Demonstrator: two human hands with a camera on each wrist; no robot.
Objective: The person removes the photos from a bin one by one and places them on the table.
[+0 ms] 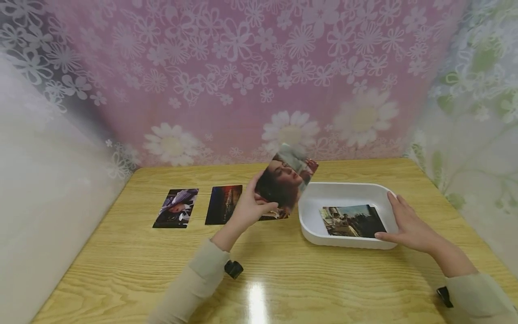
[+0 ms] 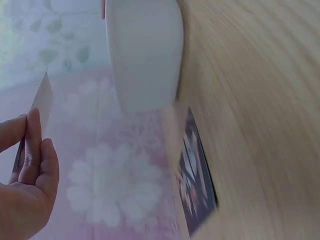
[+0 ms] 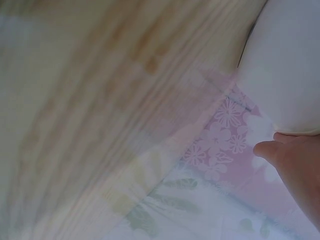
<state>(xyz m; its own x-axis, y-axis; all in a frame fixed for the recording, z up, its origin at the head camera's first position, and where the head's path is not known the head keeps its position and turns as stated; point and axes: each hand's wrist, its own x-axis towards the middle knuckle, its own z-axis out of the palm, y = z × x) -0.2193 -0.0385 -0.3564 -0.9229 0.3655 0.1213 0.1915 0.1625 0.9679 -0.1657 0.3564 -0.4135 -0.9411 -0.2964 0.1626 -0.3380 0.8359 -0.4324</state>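
My left hand pinches a photo card between thumb and fingers, tilted above the table just left of the white tray. Edge-on, the same card shows in the left wrist view; whether it is a single card I cannot tell. Inside the tray lie photo cards, a landscape scene uppermost. My right hand grips the tray's right end, thumb at the front rim. In the right wrist view, this hand meets the tray's edge.
On the wooden table, a portrait card lies at the left, with a dark card to its right. A third card is partly hidden behind my left hand. Flowered cloth rises behind the table.
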